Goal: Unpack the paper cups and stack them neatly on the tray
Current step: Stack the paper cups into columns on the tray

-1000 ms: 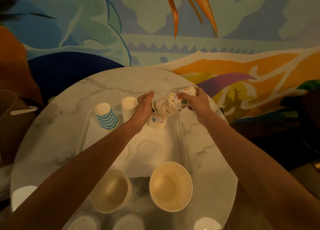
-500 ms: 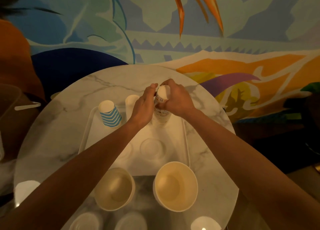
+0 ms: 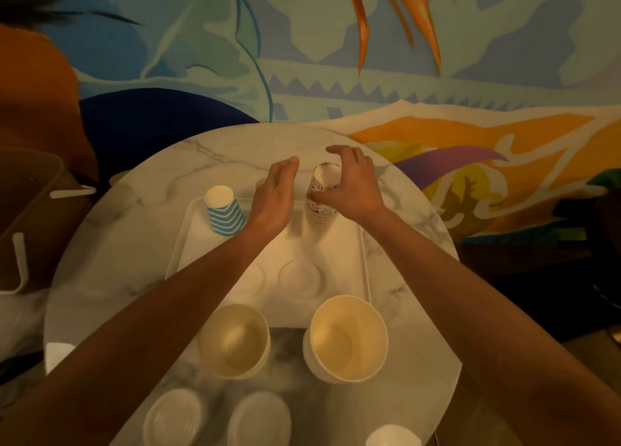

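Seen from beside the table, both forearms are bare along their whole visible length, from the near edge out to the wrists. The left hand (image 3: pixel 274 193) and the right hand (image 3: pixel 353 187) are uncovered too, and the wrists and fingers are bare. The light is too dim to show the fingernails.

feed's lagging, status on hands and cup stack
left hand open. right hand cupped round patterned cup stack, grip unclear. stack upright on tray, path clear.
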A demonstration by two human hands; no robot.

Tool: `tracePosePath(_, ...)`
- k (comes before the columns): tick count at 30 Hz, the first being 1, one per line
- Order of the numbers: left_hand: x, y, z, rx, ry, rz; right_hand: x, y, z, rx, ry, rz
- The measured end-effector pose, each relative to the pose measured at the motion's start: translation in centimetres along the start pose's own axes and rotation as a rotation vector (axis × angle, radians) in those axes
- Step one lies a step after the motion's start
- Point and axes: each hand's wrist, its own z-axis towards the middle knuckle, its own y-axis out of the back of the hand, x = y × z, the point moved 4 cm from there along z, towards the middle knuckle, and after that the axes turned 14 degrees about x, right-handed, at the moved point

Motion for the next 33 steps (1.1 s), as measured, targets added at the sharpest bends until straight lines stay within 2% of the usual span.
tracePosePath(5,-0.1,2.8,-2.8,-0.092,-0.022,-0.02,4.0,1.1,-1.6,-0.03,0.089,-0.029)
tracePosePath(8,-0.3,4.8,-5.3,-0.099,-0.093,0.024,6.5,0.9,-2.7,0.011,0.128,-0.031)
tracePosePath(15,2.5,9.1,-11.3,-0.068,-0.064,0.031,11.5,-1.2,-6.9,0.049,0.159,0.064)
tracePosePath(17,4.1,10.4,-12.9,-0.005,-0.082,-0.006,12.7,-2.2,-8.3,0.114,0.145,0.07)
tracePosePath(20,6.7,11.0,-15.2,0.193,-0.097,-0.082,13.9,-3.8,-10.5,0.193,0.106,0.079)
tracePosePath(24,10.3,10.2,-17.5,0.393,-0.019,0.009,14.2,-6.5,-13.3,0.323,0.013,0.018)
tracePosePath(27,12.7,9.1,-18.1,0.45,0.044,0.071,14.1,-7.8,-15.1,0.39,-0.031,-0.015)
tracePosePath(33,15.0,6.7,-18.2,0.502,0.023,0.211,13.5,-10.2,-17.4,0.447,-0.087,-0.188)
